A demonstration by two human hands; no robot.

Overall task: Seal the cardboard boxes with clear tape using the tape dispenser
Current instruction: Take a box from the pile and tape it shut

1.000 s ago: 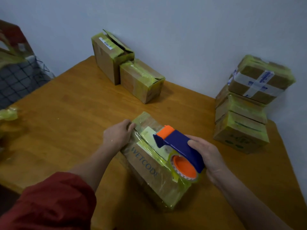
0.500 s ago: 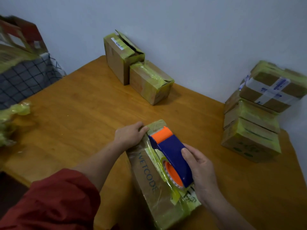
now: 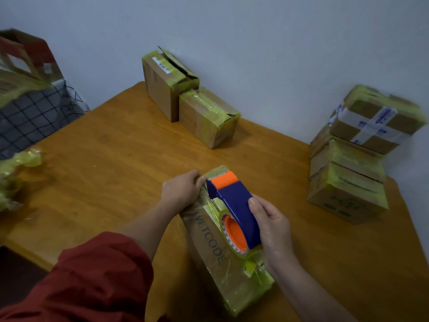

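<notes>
Taping the long box point(image 3: 216, 252) lying on the surface point(image 3: 116, 159): right hand point(image 3: 271, 224) fingers clamp the tape dispenser point(image 3: 234, 205) at its far end, left hand point(image 3: 180, 190) fingers curl over that end, so I'd press flat, pull taut, tear cleanly.

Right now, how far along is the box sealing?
Looks done: the three stacked boxes at right are taped. In hand: right hand holds the tape dispenser on the WETCODE box, left hand grips its far end. Left: the tall back box has an open flap.
</notes>
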